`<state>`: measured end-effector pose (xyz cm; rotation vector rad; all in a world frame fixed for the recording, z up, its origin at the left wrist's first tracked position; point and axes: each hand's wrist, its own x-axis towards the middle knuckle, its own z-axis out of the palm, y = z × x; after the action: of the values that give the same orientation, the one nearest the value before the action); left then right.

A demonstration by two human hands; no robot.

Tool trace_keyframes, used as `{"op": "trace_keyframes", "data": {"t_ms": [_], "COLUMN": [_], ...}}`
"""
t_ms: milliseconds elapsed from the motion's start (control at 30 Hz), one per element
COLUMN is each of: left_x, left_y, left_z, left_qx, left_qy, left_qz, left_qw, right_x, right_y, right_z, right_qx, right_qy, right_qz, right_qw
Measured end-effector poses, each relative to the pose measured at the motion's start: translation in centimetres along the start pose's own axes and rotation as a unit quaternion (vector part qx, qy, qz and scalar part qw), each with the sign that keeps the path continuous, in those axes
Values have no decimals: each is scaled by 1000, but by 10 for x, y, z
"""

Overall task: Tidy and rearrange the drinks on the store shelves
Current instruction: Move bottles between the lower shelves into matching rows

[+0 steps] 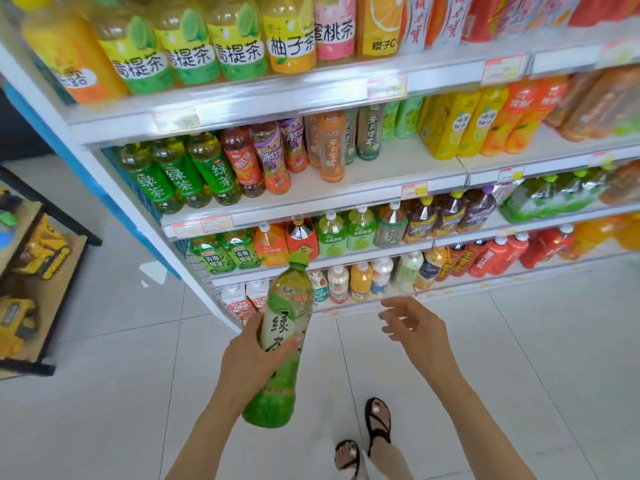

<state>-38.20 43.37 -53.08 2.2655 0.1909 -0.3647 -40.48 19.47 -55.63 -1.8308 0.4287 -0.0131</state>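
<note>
Green tea bottle [287,306] gripped by left hand [249,355] fingers, right hand [415,323] fingers loosely spread.

Yellow toy trucks [41,249] on rack [74,224]

Top bottles [239,36] cut off by upper edge; price tags [387,86] blurred, unreadable; left hand [249,355] hides part of green bottle [287,313] label; toys [14,327] clipped at left.

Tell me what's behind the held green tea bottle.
Red-and-white cartons on the bottom shelf and floor tiles show around the green tea bottle. It covers part of the cartons; anything else there is hidden.
</note>
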Motion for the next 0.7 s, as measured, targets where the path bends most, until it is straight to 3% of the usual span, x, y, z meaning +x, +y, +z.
{"op": "trace_keyframes", "data": {"t_ms": [367, 700], "left_x": [4, 4], "left_y": [59, 135], "left_z": [22, 103], "left_qx": [-24, 29], "left_qy": [-50, -87], "left_qz": [102, 163], "left_qw": [993, 982], "right_x": [-17, -4], "right_y": [-5, 23], "right_z": [-34, -118], "right_qx": [22, 31], "right_qy": [96, 147], "right_qz": [-2, 33], "right_qw": [995, 988]}}
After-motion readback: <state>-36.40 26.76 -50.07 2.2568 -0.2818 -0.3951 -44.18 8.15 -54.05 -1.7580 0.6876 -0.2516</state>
